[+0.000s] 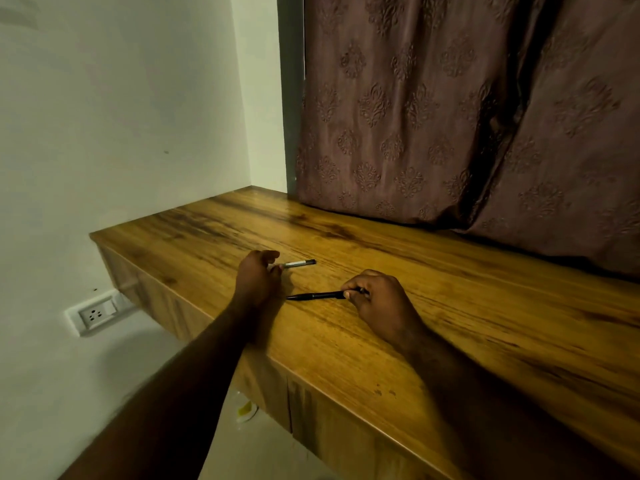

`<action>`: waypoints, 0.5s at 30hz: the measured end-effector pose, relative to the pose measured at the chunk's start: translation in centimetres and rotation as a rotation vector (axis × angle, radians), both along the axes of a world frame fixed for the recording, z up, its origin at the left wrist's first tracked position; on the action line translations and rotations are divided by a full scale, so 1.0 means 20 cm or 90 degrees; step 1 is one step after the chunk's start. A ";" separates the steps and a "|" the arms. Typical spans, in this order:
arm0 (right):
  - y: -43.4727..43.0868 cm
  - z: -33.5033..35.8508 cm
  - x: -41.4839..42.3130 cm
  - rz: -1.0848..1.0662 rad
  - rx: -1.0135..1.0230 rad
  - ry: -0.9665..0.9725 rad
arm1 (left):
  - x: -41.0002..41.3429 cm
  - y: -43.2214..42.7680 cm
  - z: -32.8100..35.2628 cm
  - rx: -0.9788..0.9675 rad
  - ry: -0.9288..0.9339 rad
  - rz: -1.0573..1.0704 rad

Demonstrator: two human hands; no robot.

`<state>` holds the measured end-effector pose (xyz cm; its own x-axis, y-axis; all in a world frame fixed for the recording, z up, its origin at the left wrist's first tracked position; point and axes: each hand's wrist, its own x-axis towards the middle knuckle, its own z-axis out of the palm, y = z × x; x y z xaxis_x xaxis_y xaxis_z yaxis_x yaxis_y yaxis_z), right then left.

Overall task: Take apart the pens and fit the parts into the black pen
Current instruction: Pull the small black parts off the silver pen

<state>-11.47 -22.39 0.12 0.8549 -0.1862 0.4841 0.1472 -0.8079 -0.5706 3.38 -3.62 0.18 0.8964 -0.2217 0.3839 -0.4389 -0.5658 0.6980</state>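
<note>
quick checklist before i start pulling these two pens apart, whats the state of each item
1. Right hand grips the black pen: ok, fingers curl round its rear end.
2. Left hand holds the grey pen: cannot tell, its fingertips are at the pen's near end, but a pinch is not clear.
3. Both pens whole: ok, neither looks opened.
4. Pens clear of each other: ok, they lie apart.
5. Pens away from the desk front edge: ok.
6. Black pen's tip free: ok, it points left with nothing on it.
</note>
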 end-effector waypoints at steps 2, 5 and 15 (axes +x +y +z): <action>0.00 0.00 0.01 -0.011 0.014 -0.017 | 0.07 -0.03 -0.01 0.086 -0.046 -0.033; 0.01 0.00 0.01 -0.006 0.022 -0.026 | 0.11 -0.04 -0.03 0.175 -0.099 -0.026; 0.00 0.00 0.00 -0.017 0.036 -0.047 | 0.09 -0.08 0.01 0.218 -0.064 0.053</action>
